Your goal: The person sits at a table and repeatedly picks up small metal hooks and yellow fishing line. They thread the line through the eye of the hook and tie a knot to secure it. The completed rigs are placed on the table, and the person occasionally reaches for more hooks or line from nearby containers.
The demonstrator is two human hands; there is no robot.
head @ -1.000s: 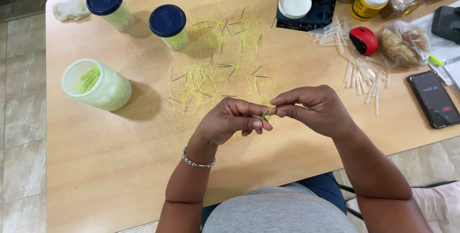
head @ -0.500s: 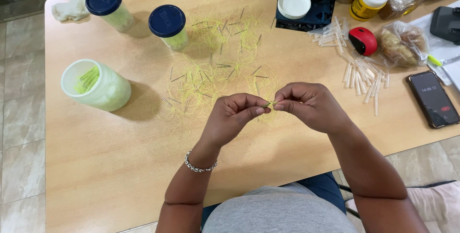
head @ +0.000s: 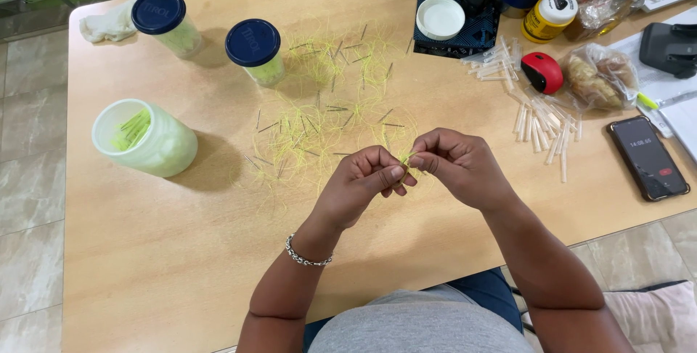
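Blue-lidded jars (head: 253,51) behind yellow thread (head: 405,158)

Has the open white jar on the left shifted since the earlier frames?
No. The white jar sits in the same spot near the table's left edge, below the two blue-lidded jars.

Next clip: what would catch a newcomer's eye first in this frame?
Both hands meet over the middle of the wooden table: the left hand and right hand pinch a thin yellow-green strand between fingertips. Behind them spreads a scatter of yellow-green threads and small dark pins. At the left stands an open white jar holding green sticks, with two blue-lidded jars farther back.
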